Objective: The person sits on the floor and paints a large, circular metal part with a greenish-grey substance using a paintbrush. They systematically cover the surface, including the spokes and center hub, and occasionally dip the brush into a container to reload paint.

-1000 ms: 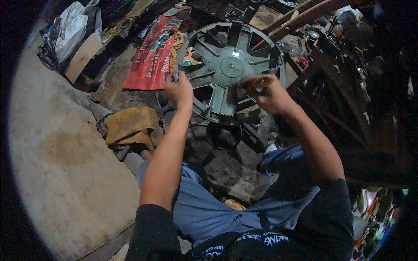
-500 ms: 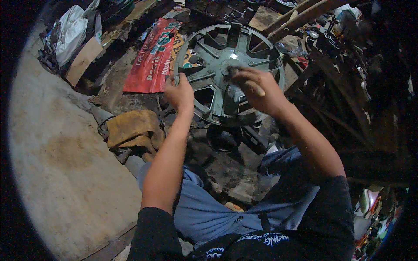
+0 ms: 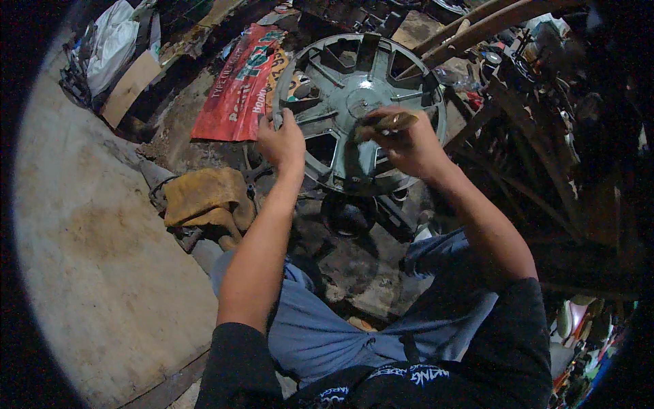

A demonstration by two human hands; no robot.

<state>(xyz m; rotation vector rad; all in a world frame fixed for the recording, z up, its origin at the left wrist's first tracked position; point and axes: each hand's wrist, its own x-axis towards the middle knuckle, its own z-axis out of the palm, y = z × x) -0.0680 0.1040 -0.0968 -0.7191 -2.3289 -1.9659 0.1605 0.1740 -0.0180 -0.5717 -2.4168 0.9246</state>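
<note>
A grey-green spoked wheel cover [image 3: 334,92] lies before me, its round hub catching the light. My left hand [image 3: 281,142] is closed on its left rim, thumb up at the edge. In my right hand [image 3: 407,144] is a brush [image 3: 398,121], its light brown handle showing above the fingers. The dark bristle end is over the spoke just below the hub; it looks smeared, and I cannot tell whether it touches.
A red printed banner [image 3: 231,92] lies beyond my left hand. Nearer stands a worn yellow-brown padded piece [image 3: 208,196]. A round black object [image 3: 349,215] sits below the cover. Wooden poles [image 3: 477,31] and clutter fill the right side; a pale board [image 3: 102,259] spans the left.
My right hand has shifted slightly and tilted, bringing the brush from the hub down to the spoke below it. My left hand keeps its hold on the rim.
</note>
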